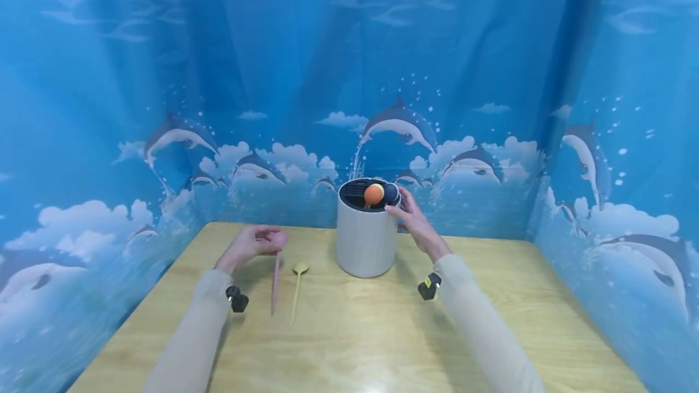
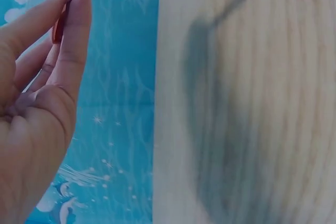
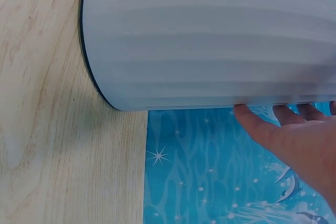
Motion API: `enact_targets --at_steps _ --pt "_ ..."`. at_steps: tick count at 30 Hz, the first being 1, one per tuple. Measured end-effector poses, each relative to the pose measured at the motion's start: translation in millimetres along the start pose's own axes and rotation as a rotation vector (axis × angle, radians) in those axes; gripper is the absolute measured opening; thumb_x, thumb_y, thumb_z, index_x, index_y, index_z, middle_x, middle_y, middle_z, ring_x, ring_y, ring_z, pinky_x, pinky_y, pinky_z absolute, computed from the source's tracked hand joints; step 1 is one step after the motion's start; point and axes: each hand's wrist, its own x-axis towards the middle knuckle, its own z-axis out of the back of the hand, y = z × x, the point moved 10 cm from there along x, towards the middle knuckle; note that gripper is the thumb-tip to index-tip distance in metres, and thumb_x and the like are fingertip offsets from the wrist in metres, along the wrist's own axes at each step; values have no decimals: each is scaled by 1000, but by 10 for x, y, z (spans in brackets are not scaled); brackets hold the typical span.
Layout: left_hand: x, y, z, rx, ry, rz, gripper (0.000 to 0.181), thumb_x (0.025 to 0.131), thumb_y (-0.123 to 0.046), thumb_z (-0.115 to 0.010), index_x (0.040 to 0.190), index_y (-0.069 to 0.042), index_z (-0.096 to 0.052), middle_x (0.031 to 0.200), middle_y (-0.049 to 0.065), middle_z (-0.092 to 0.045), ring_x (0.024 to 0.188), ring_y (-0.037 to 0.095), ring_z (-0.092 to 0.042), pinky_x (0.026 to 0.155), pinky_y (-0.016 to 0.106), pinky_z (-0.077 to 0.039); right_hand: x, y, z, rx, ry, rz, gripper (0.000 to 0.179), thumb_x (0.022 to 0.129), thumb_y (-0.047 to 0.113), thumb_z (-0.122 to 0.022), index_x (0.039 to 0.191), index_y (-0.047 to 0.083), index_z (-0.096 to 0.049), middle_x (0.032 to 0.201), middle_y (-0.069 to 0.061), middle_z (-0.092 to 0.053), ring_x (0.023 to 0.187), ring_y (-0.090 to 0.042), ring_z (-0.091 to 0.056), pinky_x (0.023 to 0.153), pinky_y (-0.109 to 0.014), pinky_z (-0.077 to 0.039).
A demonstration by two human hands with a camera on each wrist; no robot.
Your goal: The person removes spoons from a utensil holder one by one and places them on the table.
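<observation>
The grey-white utensil holder (image 1: 364, 241) stands upright on the wood-grain counter (image 1: 349, 335), its mouth at the top fitted with a black slotted insert (image 1: 352, 191). An orange spoon (image 1: 374, 195) and a dark blue spoon (image 1: 390, 192) sit heads up in it; the insert presumably keeps their handles apart and their bowls easy to see.

To the right of the holder, the right hand (image 1: 413, 217) has a wide grip, its fingertips resting against the holder's side near the rim and its thumb toward the front. That contact probably steadies the holder against sliding or tipping.

To the left of the holder, well apart from it, the left hand (image 1: 248, 246) has a narrow grip, pinching the pink spoon (image 1: 275, 278) at its bowl end, so the handle points toward the person. Holding it there likely leaves the long handle free.

The yellow spoon (image 1: 300, 268) lies untouched on the counter between the pink spoon and the holder, its bowl toward the far edge, roughly alongside the pink handle.
</observation>
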Motion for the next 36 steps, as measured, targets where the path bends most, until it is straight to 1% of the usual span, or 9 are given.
enact_targets --at_steps 3,7,10,15,21,25,28,34,36 --pt "-44 75 -13 3 26 4 54 89 1 -69 138 10 -48 117 27 -60 99 22 -64 85 39 -59 -9 -33 -40 -8 12 -10 86 92 46 -65 157 33 -11 167 -3 -5 153 -30 -9 115 -66 -21" --pt "-52 125 -53 62 55 8 54 90 -5 -69 137 11 -48 116 26 -60 100 24 -64 85 36 -59 -28 -33 -20 -9 -2 2 84 93 45 -64 157 32 -11 167 -4 -5 153 -30 -9 114 -67 -23" --pt "-35 180 -67 124 50 26 53 91 -12 -70 137 7 -51 117 22 -61 103 24 -62 87 36 -57 -33 -30 1 -10 -12 9 83 93 45 -64 157 32 -12 167 -4 -6 153 -30 -10 114 -66 -23" --pt "-36 286 -81 177 37 61 52 90 -16 -71 135 5 -54 120 21 -61 106 27 -60 88 37 -56 -46 -51 -22 -20 0 -9 85 92 46 -65 157 33 -12 167 -2 -5 153 -29 -8 115 -66 -23" --pt "-17 327 -127 180 43 83 51 89 -12 -71 133 8 -54 115 21 -63 100 24 -63 85 35 -57 -34 -44 -43 -36 5 -11 86 91 49 -64 157 34 -10 167 -3 -4 153 -30 -9 115 -66 -23" --pt "28 364 -139 167 27 130 49 87 -6 -72 131 9 -55 110 19 -63 95 23 -64 84 34 -58 -10 -9 -29 -33 3 11 84 92 48 -63 157 33 -12 167 -3 -6 153 -30 -10 114 -67 -23" --pt "59 393 -165 169 33 147 49 85 -3 -72 129 11 -55 108 19 -62 95 23 -63 83 33 -58 -7 1 -10 -30 3 19 82 93 46 -63 156 33 -12 167 -3 -6 153 -30 -10 114 -67 -22" --pt "105 426 -203 209 31 135 45 84 0 -73 124 12 -58 103 17 -64 93 22 -62 81 31 -57 -18 8 15 -29 -6 22 81 93 45 -63 156 34 -14 167 -3 -7 152 -31 -12 114 -67 -24" --pt "111 416 -234 222 43 122 44 85 0 -72 124 14 -58 102 19 -65 92 21 -62 80 32 -56 -24 9 23 -27 -7 21 81 93 45 -63 156 34 -13 167 -3 -6 152 -31 -11 114 -67 -24"
